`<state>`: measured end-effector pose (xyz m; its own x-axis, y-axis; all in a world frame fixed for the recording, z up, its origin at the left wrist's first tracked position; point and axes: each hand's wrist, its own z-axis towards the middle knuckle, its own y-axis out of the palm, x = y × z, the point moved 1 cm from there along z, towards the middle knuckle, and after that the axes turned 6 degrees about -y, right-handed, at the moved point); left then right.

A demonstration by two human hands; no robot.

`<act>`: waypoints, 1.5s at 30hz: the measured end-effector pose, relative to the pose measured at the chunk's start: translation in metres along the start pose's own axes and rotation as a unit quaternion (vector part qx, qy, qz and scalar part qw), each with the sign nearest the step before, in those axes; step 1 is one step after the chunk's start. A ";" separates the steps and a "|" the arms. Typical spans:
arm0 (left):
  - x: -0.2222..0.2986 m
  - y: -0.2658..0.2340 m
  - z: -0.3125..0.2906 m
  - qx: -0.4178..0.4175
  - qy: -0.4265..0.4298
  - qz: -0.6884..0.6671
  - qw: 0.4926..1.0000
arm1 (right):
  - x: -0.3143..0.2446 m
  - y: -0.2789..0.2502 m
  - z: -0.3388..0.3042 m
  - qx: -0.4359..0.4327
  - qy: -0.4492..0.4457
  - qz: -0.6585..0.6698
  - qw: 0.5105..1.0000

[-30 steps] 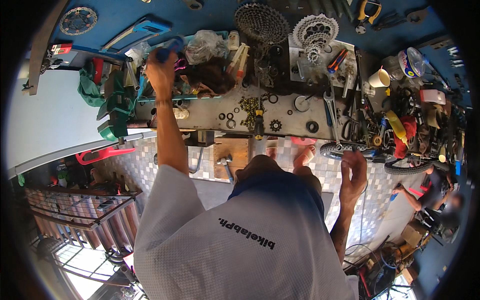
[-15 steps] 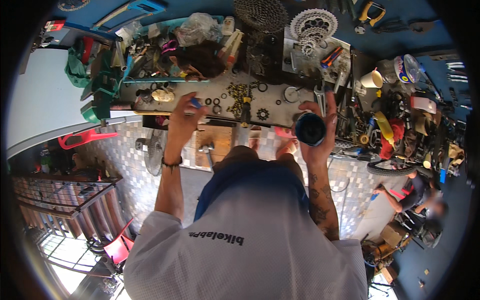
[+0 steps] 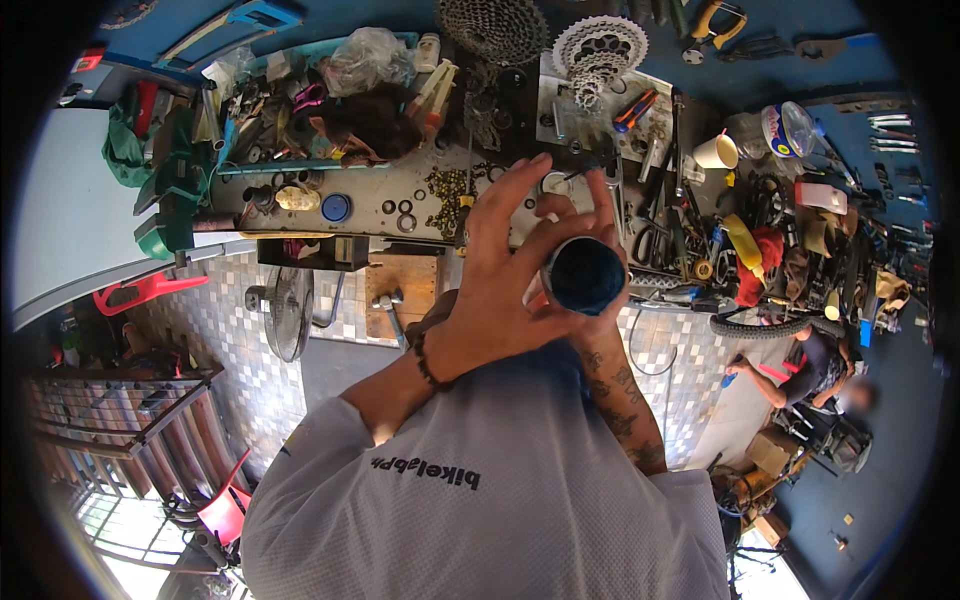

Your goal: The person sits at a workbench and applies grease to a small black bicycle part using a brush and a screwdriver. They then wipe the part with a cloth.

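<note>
My right hand (image 3: 610,285) is wrapped round an open round jar (image 3: 585,277) with dark, bluish contents. One of its fingers stretches toward the bench, its tip dark with something I cannot make out. From the other side my left hand (image 3: 490,285) closes on the jar, thumb near its close side and fingers near its far side. A round blue lid (image 3: 337,207) lies on the workbench (image 3: 375,187) to the left. Beyond my hands are a pile of small brass-coloured pieces (image 3: 447,195) and black rings (image 3: 406,222).
Bike cassettes (image 3: 600,45) and an orange-handled screwdriver (image 3: 635,110) are at the back. A blue tray (image 3: 300,168) of parts stands at left. Tools, a paper cup (image 3: 716,152) and a yellow bottle (image 3: 743,243) crowd the right. Another person (image 3: 800,375) sits low at far right.
The blue lid has passed from my left hand to the bench. My left hand has come right and taken hold of the jar. The jar has shifted slightly left in view.
</note>
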<state>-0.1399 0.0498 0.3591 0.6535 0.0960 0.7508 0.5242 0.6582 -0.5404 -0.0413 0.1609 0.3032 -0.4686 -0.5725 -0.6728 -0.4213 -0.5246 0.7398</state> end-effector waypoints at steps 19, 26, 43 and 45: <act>-0.045 -0.002 0.037 -0.010 0.087 0.143 0.986 | -0.049 0.023 -0.047 -0.155 -0.023 -0.601 0.784; -0.048 -0.007 0.041 -0.022 0.024 0.173 0.984 | -0.057 0.025 -0.042 -0.027 0.110 -0.134 0.985; -0.057 -0.010 0.044 -0.010 0.008 0.206 0.979 | -0.068 0.008 -0.027 -0.076 0.254 0.111 0.958; -0.057 -0.008 0.042 -0.035 -0.009 0.190 0.981 | -0.068 0.007 -0.027 -0.034 0.216 0.031 0.975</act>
<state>-0.2045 0.0700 0.3367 0.7993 0.3388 0.4962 0.2811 0.5191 -0.8072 0.0087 0.1789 0.3544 -0.1149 -0.8084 -0.5773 -0.3436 -0.5130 0.7867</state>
